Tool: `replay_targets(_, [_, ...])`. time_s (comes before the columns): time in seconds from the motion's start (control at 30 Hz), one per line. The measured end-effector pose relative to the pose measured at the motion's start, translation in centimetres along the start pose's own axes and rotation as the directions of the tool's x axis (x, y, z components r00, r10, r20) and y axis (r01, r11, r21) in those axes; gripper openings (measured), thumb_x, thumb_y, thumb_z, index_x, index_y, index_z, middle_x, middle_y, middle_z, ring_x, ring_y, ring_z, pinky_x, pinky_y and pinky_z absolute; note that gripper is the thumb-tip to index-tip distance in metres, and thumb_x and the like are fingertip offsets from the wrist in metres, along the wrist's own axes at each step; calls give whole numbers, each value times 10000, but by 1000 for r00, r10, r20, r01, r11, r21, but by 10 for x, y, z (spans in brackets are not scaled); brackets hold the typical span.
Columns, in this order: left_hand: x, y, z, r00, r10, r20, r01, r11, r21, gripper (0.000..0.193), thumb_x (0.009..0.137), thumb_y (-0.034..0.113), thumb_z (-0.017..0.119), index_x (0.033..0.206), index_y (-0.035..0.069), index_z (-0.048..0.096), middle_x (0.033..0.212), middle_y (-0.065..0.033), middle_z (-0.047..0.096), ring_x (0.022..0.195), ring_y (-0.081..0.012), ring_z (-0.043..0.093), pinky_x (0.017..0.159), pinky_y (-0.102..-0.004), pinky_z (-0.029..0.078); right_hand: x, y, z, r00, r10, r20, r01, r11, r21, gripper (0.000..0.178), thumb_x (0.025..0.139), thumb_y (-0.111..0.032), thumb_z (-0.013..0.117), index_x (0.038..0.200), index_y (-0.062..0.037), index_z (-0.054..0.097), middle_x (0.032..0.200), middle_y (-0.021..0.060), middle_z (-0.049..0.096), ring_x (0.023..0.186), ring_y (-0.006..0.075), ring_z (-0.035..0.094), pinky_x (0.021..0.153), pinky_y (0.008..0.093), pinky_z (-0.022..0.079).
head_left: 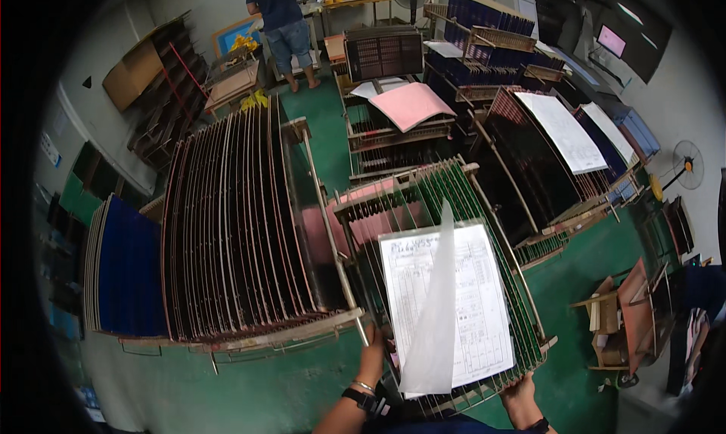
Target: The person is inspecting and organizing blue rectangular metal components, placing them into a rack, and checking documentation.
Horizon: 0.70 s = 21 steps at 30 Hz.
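A wire rack [533,313] with green slots stands right in front of me. Papers with a printed form [480,298] lie on top of it, and a translucent sheet [431,336] curls up over them. My left hand [370,362] grips the rack's near left side, its fingers partly hidden beside the frame. At the near right corner, my right hand [519,394] is closed on the rack's lower edge. Both wrists wear dark bands.
A large rack of dark panels [227,230] stands close on the left, with blue panels [128,268] beside it. More loaded racks [522,162] stand ahead and right, one under a pink sheet [412,106]. A person [283,26] stands at the back. Green floor [265,389] shows between.
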State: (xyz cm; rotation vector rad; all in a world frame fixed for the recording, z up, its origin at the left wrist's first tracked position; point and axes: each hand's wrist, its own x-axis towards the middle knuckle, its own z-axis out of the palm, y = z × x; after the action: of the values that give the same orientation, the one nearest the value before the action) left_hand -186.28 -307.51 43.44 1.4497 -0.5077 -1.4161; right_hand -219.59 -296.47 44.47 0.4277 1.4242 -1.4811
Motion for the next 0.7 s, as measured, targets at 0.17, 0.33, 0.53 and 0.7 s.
replay_targets(0.17, [-14, -66, -24, 982, -179, 62, 187, 967, -174, 224, 951, 282, 416, 956, 84, 519, 756, -39, 559, 609, -144, 544, 538, -271, 441, -24, -2, 11, 994, 58, 88, -45, 988, -149, 326, 956, -445, 322, 806, -191, 462, 707, -23, 435, 675, 142, 423, 690, 340, 376])
replay_targets(0.33, [-39, -67, -20, 949, -305, 80, 309, 847, -433, 240, 941, 227, 450, 1023, 28, 555, 917, -69, 598, 877, -136, 562, 753, -308, 470, -23, -4, -13, 978, 179, 107, -114, 889, -443, 349, 945, -374, 296, 1177, -184, 474, 1191, 18, 497, 1093, 216, 452, 963, 467, 340])
replay_targets(0.53, [-36, -95, -40, 992, -126, 8, 125, 990, 69, 329, 934, 262, 489, 1059, -35, 557, 970, -98, 611, 881, -185, 570, 768, -325, 473, 4, -41, -32, 872, 489, 28, -431, 793, -430, 195, 829, -109, 485, 647, -45, 456, 846, 159, 565, 816, 287, 587, 800, 408, 530])
replay_targets(0.7, [-23, -103, -50, 990, 140, 31, -143, 975, 167, 500, 940, 430, 434, 1041, -44, 558, 915, -102, 613, 827, -203, 581, 737, -330, 469, -11, -84, 27, 984, 180, -1, -175, 953, -247, 141, 891, -186, 437, 975, -105, 517, 867, 60, 589, 716, 174, 578, 654, 323, 522])
